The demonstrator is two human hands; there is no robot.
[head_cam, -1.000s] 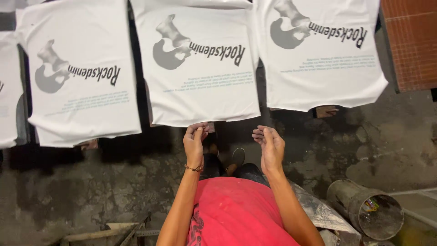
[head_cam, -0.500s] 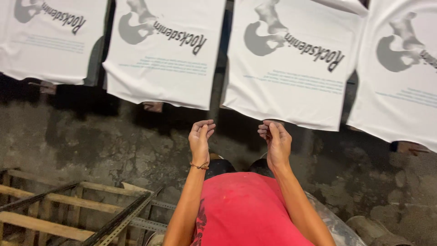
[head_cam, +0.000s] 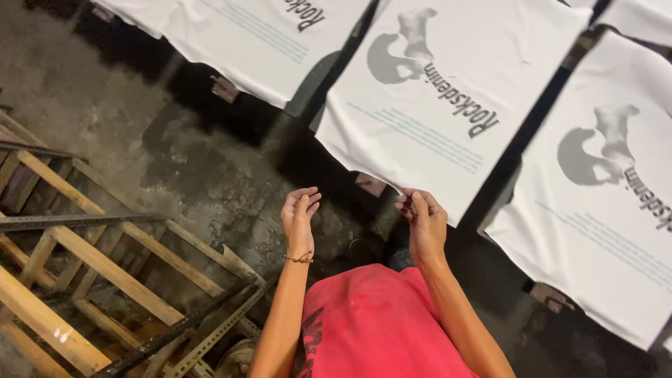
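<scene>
- My right hand (head_cam: 422, 225) is at the lower edge of the middle white printed shirt (head_cam: 448, 105). Its fingers (head_cam: 406, 206) are curled together at the hem, but I cannot tell whether they actually pinch the cloth or only brush it.
- My left hand (head_cam: 299, 213) is just left of that shirt's lower corner, held up in the air. Its fingers are loosely bunched with nothing between them, and a thin bracelet (head_cam: 301, 258) sits on the wrist.
- The print on the middle shirt looks fresh to me. If a fingertip drags up across the grey figure, it could smear, and a tug on the hem could pull the cloth crooked on whatever carries it.
- A loose corner could slip off toward the stained concrete floor (head_cam: 210, 175) below the shirt and pick up dirt.
- Left of the shirt, low down, stands a wooden frame (head_cam: 84, 259) with a perforated metal angle bar (head_cam: 210, 336). A careless sidestep that way could catch a shin.
- The boards under the shirts are almost wholly covered; only dark gaps and a small brownish tab (head_cam: 369, 184) under the middle shirt's hem show.
- The shirt to the upper left (head_cam: 245, 35) and the shirt to the right (head_cam: 609, 196) run out of view.
- My red top (head_cam: 378, 322) hides my legs and the floor beneath me.
</scene>
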